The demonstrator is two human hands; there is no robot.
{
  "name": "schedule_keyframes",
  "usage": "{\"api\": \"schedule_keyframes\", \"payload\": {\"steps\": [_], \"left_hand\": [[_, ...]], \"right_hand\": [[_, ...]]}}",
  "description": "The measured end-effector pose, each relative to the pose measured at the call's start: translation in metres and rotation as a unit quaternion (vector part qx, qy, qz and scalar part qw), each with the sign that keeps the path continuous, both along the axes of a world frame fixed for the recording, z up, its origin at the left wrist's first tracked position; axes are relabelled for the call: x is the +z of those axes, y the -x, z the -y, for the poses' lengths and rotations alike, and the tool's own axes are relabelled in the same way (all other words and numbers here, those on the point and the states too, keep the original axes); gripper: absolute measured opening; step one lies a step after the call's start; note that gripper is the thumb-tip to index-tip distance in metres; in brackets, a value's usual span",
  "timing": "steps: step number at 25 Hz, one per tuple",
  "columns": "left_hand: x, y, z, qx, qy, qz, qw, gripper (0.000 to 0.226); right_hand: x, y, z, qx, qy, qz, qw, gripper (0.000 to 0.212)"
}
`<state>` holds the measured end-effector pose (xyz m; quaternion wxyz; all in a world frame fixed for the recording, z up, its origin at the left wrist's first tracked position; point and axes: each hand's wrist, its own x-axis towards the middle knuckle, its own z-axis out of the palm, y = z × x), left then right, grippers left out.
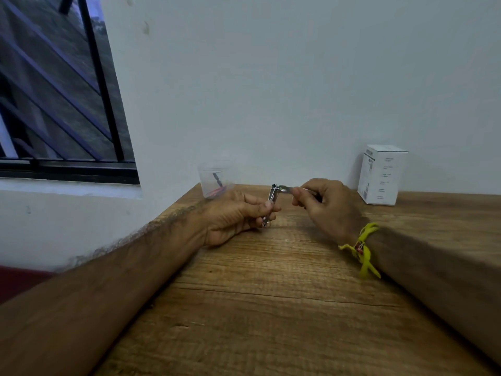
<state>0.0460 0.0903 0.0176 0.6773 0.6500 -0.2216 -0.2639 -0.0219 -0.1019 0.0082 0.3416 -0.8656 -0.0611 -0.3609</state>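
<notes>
Huge pale wall (pixel 271 77) across the back, a bit scuffed. Under that, a wood-grain worktop (pixel 271 294) filling the lower half. Barred window (pixel 54 90) up on the left, dark frame, greenery outside. Then two bare forearms stretched in from the bottom corners.

White carton (pixel 382 175) with small print, upright at the far right of the worktop, right against the wall, well apart from the hands.

Next the left hand (pixel 235 215), resting on its side near the far left edge, fingers (pixel 267 205) curled and thumb pressed on top, grasping the body of a small metal nail clipper (pixel 271 202). Holds it nearly upright, just above the wood, between the two hands. Just beside it the right hand (pixel 328 204), fingertips pinching the clipper's lever (pixel 286 189), swung out sideways from the top of the body toward the right.

Clear plastic cup (pixel 214 180) behind the left hand at the far corner, something dark and red inside, too blurry to name. Yellow band (pixel 362 248) knotted round the right wrist, loose ends hanging. Tiny ring (pixel 267 225) at the clipper's bottom end, barely above the wood.
</notes>
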Motion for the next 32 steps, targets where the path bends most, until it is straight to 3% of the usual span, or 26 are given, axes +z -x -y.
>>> {"api": "schedule_keyframes", "payload": {"steps": [3, 7, 10, 13, 17, 24, 32], "left_hand": [[-0.004, 0.004, 0.005, 0.036, 0.010, -0.006, 0.999, 0.013], [-0.008, 0.014, 0.017, 0.094, 0.068, -0.002, 0.993, 0.008], [-0.008, 0.017, 0.021, 0.121, 0.113, -0.005, 0.986, 0.007], [-0.009, 0.016, 0.022, 0.131, 0.129, 0.015, 0.983, 0.009], [-0.010, 0.016, 0.022, 0.140, 0.130, 0.029, 0.981, 0.010], [-0.008, 0.018, 0.023, 0.131, 0.142, 0.010, 0.981, 0.015], [-0.008, 0.016, 0.021, 0.108, 0.155, -0.007, 0.982, 0.015]], "right_hand": [[-0.009, -0.012, 0.004, -0.039, 0.159, 0.132, 0.978, 0.025], [-0.013, -0.017, -0.002, -0.096, 0.247, 0.180, 0.947, 0.026], [-0.014, -0.014, -0.010, -0.115, 0.298, 0.172, 0.932, 0.017], [-0.016, -0.011, -0.018, -0.095, 0.342, 0.125, 0.926, 0.023], [-0.013, -0.006, -0.022, -0.096, 0.371, 0.145, 0.912, 0.013], [-0.009, -0.003, -0.028, -0.135, 0.436, 0.145, 0.878, 0.029], [-0.009, 0.001, -0.029, -0.076, 0.347, 0.048, 0.933, 0.036]]}}
